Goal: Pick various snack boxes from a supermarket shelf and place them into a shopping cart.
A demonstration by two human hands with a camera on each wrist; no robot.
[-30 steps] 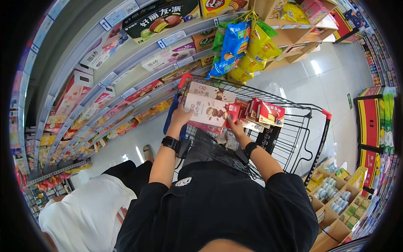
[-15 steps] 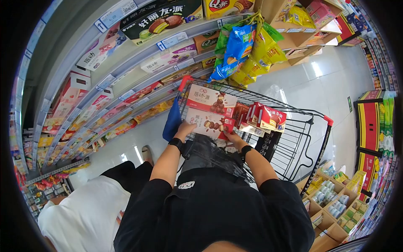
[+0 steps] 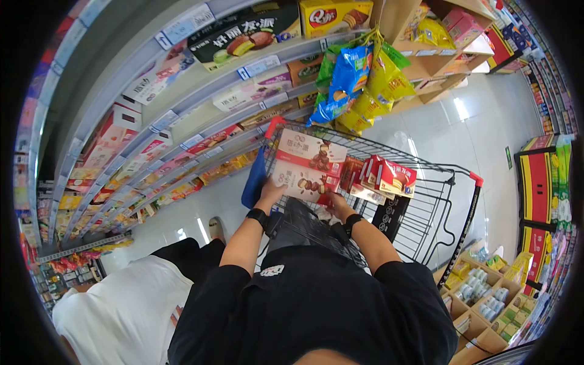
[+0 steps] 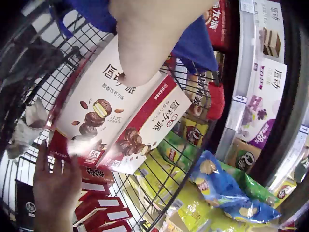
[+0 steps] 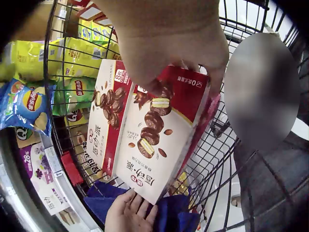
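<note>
Inside the black wire shopping cart with red corner caps [image 3: 476, 179], a flat white-and-dark-red cardboard box printed with chocolate-coated cakes [image 3: 307, 182] lay between the two hands, straight ahead of the person's body. Its long axis ran crosswise from hand to hand, slanting slightly so that the red right end came nearer the body than the white left end. The left hand [image 3: 272, 193] held the white end, thumb on the printed face, though how far its fingers curled beneath could not be made out; the right hand [image 3: 339, 205] pinched the red end between thumb and fingers. Neither hand was nearer, since each touched its own end. On the far side, a matching white-and-red carton [image 3: 311, 149] lay parallel, long edge touching or just beside the held one. Forward and to the right of the right hand, small red cartons with pictured pies [image 3: 392, 176] leaned together, while a deep-blue cloth-like piece [image 3: 253, 179] hung at the cart's left end, beside the left hand.
</note>
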